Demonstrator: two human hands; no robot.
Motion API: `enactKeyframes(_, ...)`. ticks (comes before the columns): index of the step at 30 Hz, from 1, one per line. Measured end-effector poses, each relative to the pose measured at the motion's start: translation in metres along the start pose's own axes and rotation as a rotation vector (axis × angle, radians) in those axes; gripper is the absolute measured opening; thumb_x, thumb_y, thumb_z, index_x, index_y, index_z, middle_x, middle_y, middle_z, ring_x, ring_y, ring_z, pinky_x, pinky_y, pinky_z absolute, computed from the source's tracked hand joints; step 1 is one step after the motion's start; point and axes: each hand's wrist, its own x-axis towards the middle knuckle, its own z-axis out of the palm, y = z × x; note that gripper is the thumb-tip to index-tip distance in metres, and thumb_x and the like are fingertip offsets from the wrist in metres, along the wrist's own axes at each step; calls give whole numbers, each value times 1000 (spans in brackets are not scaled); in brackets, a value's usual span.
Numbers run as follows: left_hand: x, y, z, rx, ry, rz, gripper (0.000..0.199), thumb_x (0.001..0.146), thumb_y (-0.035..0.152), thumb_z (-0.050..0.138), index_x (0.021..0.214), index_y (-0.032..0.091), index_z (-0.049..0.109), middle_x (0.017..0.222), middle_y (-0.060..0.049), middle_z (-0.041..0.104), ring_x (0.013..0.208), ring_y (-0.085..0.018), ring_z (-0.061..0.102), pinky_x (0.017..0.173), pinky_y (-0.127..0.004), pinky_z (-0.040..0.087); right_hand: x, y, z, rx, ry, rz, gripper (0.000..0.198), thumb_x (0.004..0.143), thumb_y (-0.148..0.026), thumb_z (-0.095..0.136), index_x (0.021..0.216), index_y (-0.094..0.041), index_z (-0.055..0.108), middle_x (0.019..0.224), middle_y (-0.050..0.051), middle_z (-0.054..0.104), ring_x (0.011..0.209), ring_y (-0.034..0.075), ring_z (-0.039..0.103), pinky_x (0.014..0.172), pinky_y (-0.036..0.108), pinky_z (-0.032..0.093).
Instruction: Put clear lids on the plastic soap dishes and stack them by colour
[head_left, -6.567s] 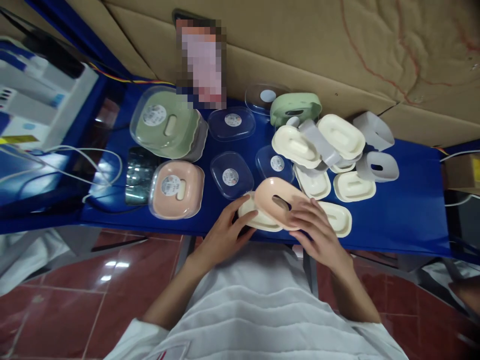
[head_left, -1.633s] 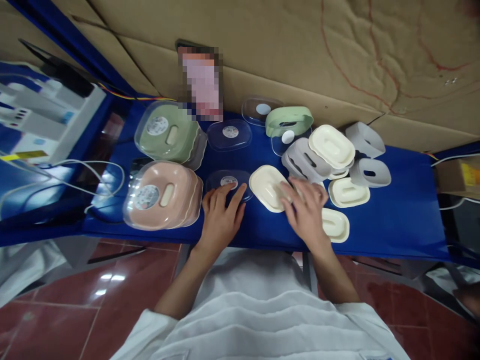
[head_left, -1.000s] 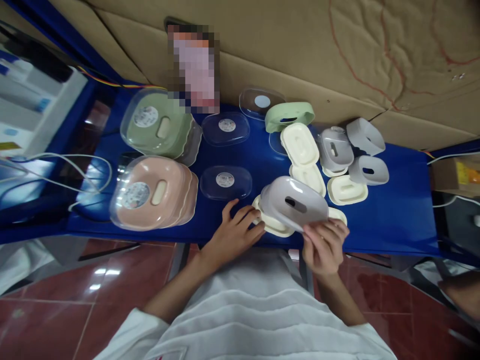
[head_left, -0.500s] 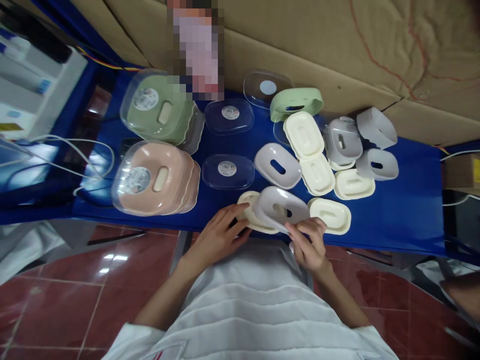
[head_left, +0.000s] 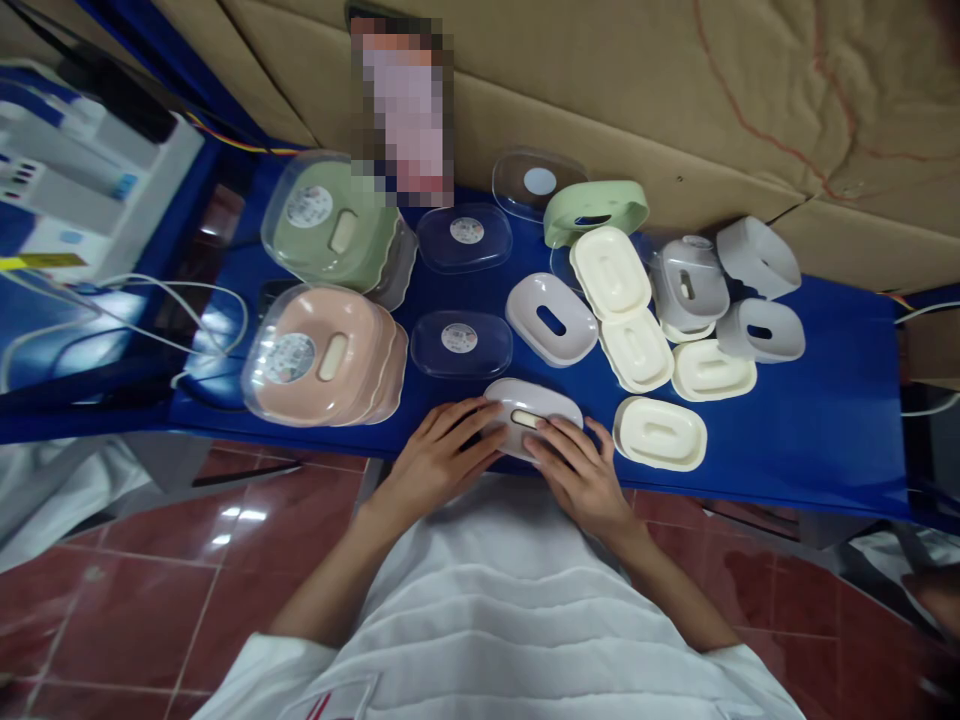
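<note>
At the table's front edge lies a grey oval plastic dish [head_left: 537, 399]. A cream-coloured piece shows through its middle slot; the cream base beneath is mostly covered. My left hand [head_left: 448, 450] rests its fingers over the dish's left end. On the right end, my right hand [head_left: 581, 465] presses with fingers near the slot, thumb side hidden. Just right of my right hand sits a loose cream base [head_left: 660, 433]. A second grey dish [head_left: 551, 320], with its slot bare, lies behind the held one.
Stacked pink dishes [head_left: 315, 350] and green dishes [head_left: 341, 225] under clear lids stand left. Loose clear lids [head_left: 461, 343] lie beside them. More cream bases [head_left: 637, 350], a green dish [head_left: 600, 207] and grey dishes [head_left: 761, 330] are at right. White cables [head_left: 217, 285] cross the left side.
The tilted grey dish has come down flat over the cream base. My right hand has moved left onto the dish, and my left fingers now rest on its end.
</note>
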Motion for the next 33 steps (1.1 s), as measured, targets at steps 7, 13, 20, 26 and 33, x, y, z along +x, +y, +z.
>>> enactKeyframes(7,25,-13,1,48,110,-289,63,97,5,52,157,23,51,168,-18,45,160,-36,38,127,-65,37,-11,6,4,41,136,116,48,98,-14,68,142,-32,66,154,10,62,150,31,51,123,58,41)
enactKeyframes(13,45,-5,7,167,13,-464,56,99,18,63,154,19,55,159,-22,55,150,-45,49,119,-69,40,-14,17,-4,164,148,132,47,95,-13,65,140,-29,64,162,15,46,157,38,41,120,66,48)
enactKeyframes(20,37,-12,5,3,112,-429,44,105,32,64,148,25,61,166,-18,47,158,-40,41,122,-63,45,-10,21,-6,198,111,116,52,99,-22,72,148,-30,56,167,16,40,160,38,38,124,64,46)
enactKeyframes(26,34,16,6,-119,181,-269,48,102,32,72,148,30,59,155,-13,59,151,-32,52,120,-56,51,6,17,4,240,167,236,105,99,-33,75,174,-35,1,182,16,5,166,37,22,128,62,41)
enactKeyframes(33,22,16,17,-44,63,-121,60,97,27,78,153,26,57,162,-19,50,156,-38,44,120,-60,49,20,17,3,236,90,179,91,103,-27,69,174,-42,13,183,2,12,166,30,24,133,51,37)
